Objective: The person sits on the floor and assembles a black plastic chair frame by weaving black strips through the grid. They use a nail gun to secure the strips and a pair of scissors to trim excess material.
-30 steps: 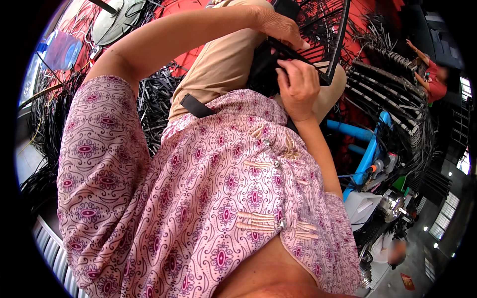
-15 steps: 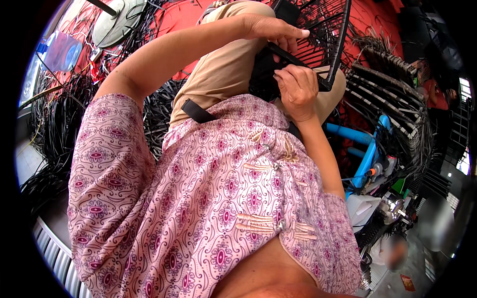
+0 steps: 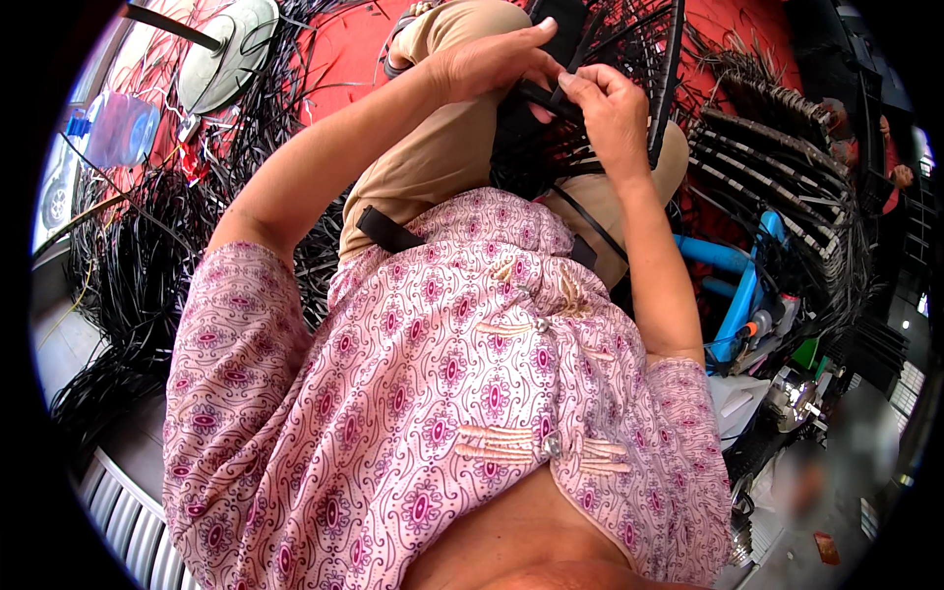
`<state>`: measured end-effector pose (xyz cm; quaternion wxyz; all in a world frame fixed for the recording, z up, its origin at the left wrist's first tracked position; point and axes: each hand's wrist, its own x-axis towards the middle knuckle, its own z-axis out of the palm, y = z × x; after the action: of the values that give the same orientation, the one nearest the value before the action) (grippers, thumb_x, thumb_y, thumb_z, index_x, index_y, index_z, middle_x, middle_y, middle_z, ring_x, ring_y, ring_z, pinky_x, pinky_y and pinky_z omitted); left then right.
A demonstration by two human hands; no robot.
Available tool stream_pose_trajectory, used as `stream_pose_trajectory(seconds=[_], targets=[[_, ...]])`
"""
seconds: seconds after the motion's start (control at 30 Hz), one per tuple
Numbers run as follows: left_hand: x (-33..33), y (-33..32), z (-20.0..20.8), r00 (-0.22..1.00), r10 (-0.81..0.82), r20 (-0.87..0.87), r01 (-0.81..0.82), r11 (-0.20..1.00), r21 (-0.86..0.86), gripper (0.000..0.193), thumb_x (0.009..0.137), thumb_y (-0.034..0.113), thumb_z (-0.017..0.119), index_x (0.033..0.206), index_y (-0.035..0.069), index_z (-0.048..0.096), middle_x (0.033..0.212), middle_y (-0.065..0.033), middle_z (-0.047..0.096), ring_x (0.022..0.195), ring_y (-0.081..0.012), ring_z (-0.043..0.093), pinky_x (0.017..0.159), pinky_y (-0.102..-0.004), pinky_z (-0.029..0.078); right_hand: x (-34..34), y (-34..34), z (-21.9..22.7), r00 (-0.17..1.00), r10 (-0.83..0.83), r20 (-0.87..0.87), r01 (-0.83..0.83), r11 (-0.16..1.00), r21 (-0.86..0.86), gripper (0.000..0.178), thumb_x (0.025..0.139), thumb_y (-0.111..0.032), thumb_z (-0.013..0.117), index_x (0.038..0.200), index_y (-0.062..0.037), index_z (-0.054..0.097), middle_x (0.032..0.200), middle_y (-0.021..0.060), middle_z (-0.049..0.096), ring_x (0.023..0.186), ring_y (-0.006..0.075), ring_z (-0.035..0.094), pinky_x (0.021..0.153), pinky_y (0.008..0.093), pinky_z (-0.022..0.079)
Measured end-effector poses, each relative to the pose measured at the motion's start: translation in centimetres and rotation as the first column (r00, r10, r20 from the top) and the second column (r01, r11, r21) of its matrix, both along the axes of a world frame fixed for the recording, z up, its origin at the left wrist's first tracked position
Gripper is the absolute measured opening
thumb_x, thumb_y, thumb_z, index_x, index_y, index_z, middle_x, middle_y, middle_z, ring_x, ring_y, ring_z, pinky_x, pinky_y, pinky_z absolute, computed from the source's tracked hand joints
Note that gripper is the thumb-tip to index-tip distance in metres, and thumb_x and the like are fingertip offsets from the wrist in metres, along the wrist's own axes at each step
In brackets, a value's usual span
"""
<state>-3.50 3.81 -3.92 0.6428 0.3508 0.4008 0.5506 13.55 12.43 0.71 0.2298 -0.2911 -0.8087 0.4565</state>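
A black frame [image 3: 677,69] with many thin black strips across it rests over my lap, partly hidden by my hands. My left hand [image 3: 492,65] reaches across from the left, its thumb stretched out and its fingers curled under a black bar [image 3: 551,100] of the frame. Close beside it, my right hand [image 3: 612,113] pinches a thin black strip between thumb and forefinger, right at the bar. A loose black strip [image 3: 590,218] curves over my right thigh, below the right hand.
Tangled black strips [image 3: 147,236] heap at the left, near a round grey base [image 3: 228,54] with a pole. Stacked woven black-and-white pieces [image 3: 762,167] lie at the right, above a blue pipe frame [image 3: 739,305]. A red floor covering [image 3: 339,59] lies beneath.
My right hand has moved up and away from my body, now meeting my left fingertips at the bar. My left hand has shifted slightly left. A loose strip now shows over my right thigh.
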Motion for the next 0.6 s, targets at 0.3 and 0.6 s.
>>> stream_pose_trajectory(seconds=[0.3,0.6], targets=[[2.8,-3.0,-0.8,0.534,0.615,-0.580,-0.360,0.786,0.502,0.033,0.093,0.030,0.063,0.110,0.003,0.062,0.103,-0.0082,0.066,0.095,-0.0214,0.062,0.081,-0.0353,0.048,-2.4,3.5,-1.2,0.961,0.160,0.224,-0.050,0.902,-0.429,0.016,0.077,-0.020,0.071,0.071,-0.0054,0.069,0.066,0.0002,0.062,0.061,0.0088,0.055,0.057,0.0249,0.040],[2.7,-3.0,2.6,0.068,0.603,-0.795,0.229,0.766,0.601,0.025,0.084,0.024,0.069,0.103,0.007,0.066,0.096,-0.0078,0.064,0.096,-0.0263,0.060,0.085,-0.0374,0.045,-4.6,5.8,-3.0,0.845,0.423,0.327,-0.027,0.644,-0.765,0.011,0.072,-0.014,0.068,0.062,-0.0113,0.065,0.062,-0.0002,0.063,0.054,0.0122,0.054,0.051,0.0255,0.039]])
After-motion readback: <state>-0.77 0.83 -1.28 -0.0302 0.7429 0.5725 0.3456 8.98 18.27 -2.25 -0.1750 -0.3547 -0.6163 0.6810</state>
